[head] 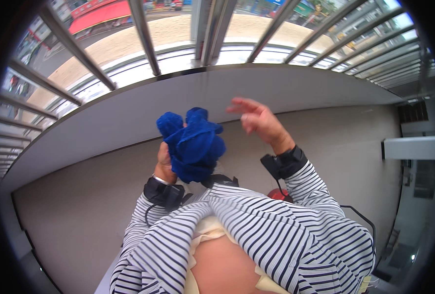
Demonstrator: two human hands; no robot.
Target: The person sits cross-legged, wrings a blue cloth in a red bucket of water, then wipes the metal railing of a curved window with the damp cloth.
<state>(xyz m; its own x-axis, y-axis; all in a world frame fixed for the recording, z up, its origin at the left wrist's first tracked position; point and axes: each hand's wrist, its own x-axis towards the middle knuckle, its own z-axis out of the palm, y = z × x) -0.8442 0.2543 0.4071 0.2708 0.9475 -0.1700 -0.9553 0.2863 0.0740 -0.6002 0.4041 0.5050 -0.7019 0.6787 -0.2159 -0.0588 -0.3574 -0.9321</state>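
A bunched blue cloth (195,145) is held up in front of my chest by my left hand (165,161). The cloth hides most of the fingers of that hand. To the right of the cloth, my right hand (256,119) is raised in the air with its fingers apart and nothing in it; its outline is slightly blurred. Both wrists wear black straps with cables over striped sleeves. Beyond the hands runs a low grey wall (294,85) topped by upright metal bars (144,40).
Part of a red object (277,194) shows on the tiled floor (335,154), beside my right sleeve. At the far right stands a white box-like fixture (411,148). Past the bars are a beige ledge (169,28) and a street.
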